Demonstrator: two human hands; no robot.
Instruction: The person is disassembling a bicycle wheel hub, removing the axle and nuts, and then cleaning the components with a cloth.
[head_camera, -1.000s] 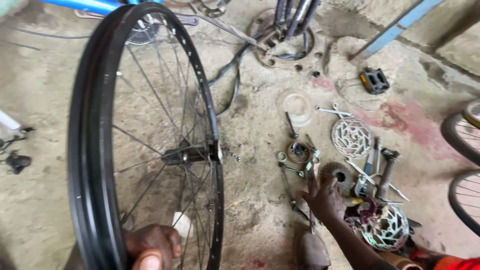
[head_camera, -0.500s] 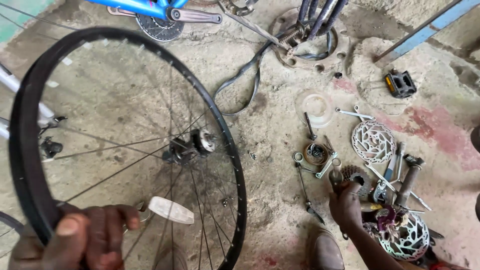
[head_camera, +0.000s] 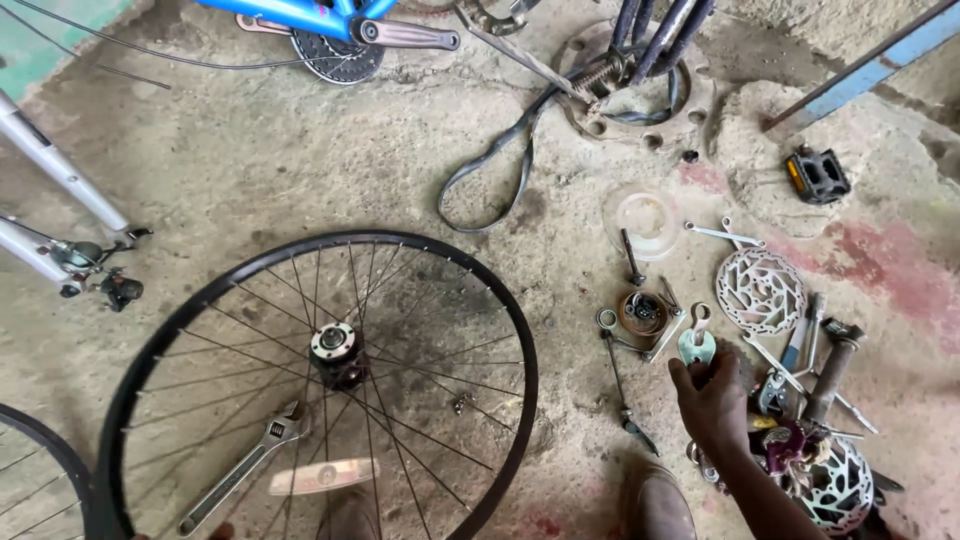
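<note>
Since half a second ago the black spoked wheel (head_camera: 320, 385) has gone from tilted up in the left hand to lying flat on the concrete floor (head_camera: 300, 170), its hub (head_camera: 335, 355) facing up, and the left hand has dropped out of view. An adjustable wrench (head_camera: 245, 465) lies inside the rim, under the spokes. At lower right the right hand (head_camera: 712, 400) reaches into the scattered parts, its fingers closed round the lower end of a small flat silver wrench (head_camera: 697, 340); the tool's head sticks out just above the fingertips, though whether it is lifted off the floor is hard to judge. A brake disc (head_camera: 760, 290) lies just right of it, and a round bearing part (head_camera: 641, 311) just left.
</note>
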